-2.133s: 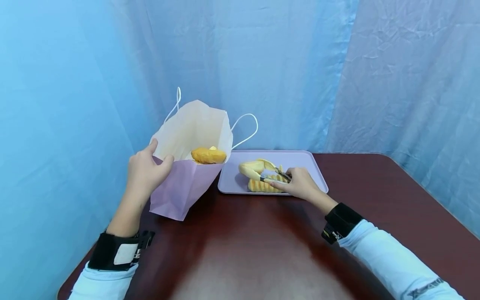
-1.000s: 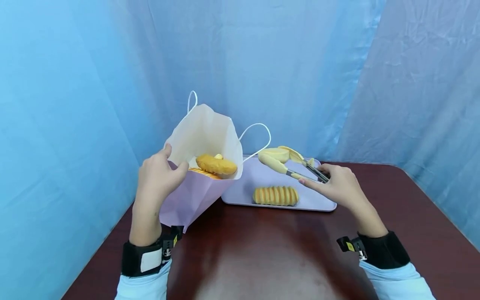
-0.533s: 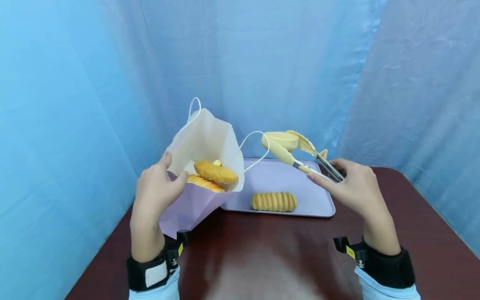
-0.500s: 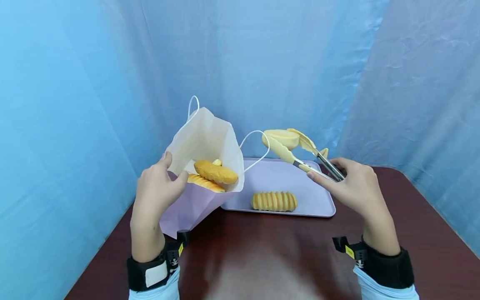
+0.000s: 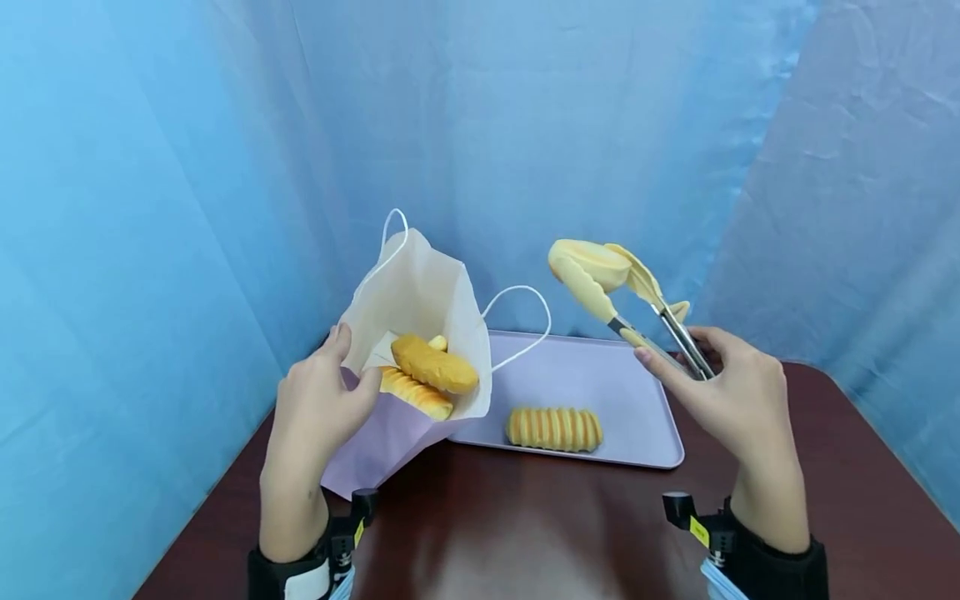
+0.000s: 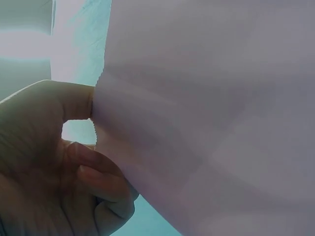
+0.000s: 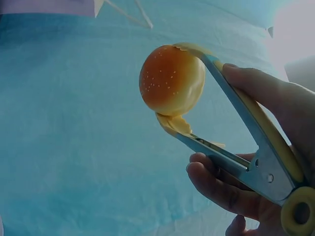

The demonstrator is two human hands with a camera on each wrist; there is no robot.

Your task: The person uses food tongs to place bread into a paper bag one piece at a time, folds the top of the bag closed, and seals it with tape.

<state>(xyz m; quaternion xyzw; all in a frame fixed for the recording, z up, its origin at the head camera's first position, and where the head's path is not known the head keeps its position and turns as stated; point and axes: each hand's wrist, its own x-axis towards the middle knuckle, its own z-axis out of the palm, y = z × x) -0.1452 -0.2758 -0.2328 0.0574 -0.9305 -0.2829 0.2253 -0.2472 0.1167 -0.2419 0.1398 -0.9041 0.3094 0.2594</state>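
Observation:
My left hand (image 5: 318, 408) pinches the near left rim of a purple paper bag (image 5: 382, 446) with white cord handles. The bag leans toward me, mouth facing up and forward. Inside it lie a smooth golden bread roll (image 5: 435, 364) and a ridged roll (image 5: 416, 395), with a small pale piece behind. My right hand (image 5: 738, 392) grips metal tongs (image 7: 236, 103) with yellow tips. Clamped between those tips is a round bun (image 7: 170, 81), its browned top dotted with sesame seeds in the right wrist view. Bun and tongs hang above the tray's far right part.
A lilac tray (image 5: 637, 437) lies on the dark brown table (image 5: 510, 533), partly behind the bag. One striped ridged bread (image 5: 555, 429) rests near its front edge. Blue curtains (image 5: 585, 125) hang behind and to the sides.
The tongs have risen off the tray with the bun, up and to the right. The bag's mouth has tipped toward me, showing more of the bread inside; my left hand keeps its rim.

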